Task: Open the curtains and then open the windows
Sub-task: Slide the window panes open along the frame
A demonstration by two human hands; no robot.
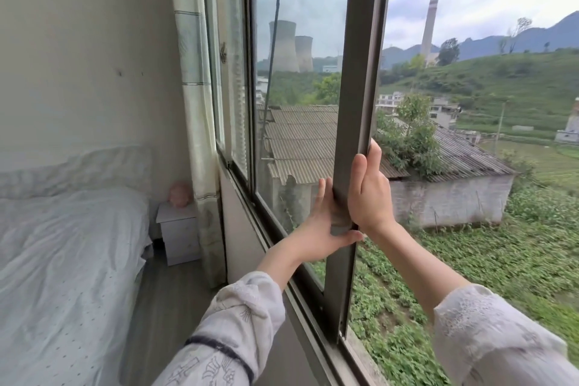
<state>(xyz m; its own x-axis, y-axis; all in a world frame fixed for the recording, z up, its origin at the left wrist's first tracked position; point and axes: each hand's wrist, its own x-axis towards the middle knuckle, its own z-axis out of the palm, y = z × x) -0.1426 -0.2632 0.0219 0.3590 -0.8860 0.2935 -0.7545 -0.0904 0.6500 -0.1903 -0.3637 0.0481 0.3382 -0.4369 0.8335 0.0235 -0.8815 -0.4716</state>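
A sliding window sash with a grey metal frame point(360, 72) stands partly slid to the left, with open air to its right. My left hand point(322, 229) presses flat against the sash's inner side, thumb under the frame edge. My right hand point(369, 191) grips the frame's outer edge from the open side, fingers curled around it. The pale curtain point(197, 103) hangs gathered at the far left end of the window, against the wall. The glass pane point(297, 88) shows roofs and cooling towers behind it.
A bed with white bedding point(62, 260) fills the left. A small white nightstand point(178, 229) with a pink object point(179, 194) stands by the curtain. The window track point(313, 338) runs along the sill below my arms. Fields and buildings lie outside.
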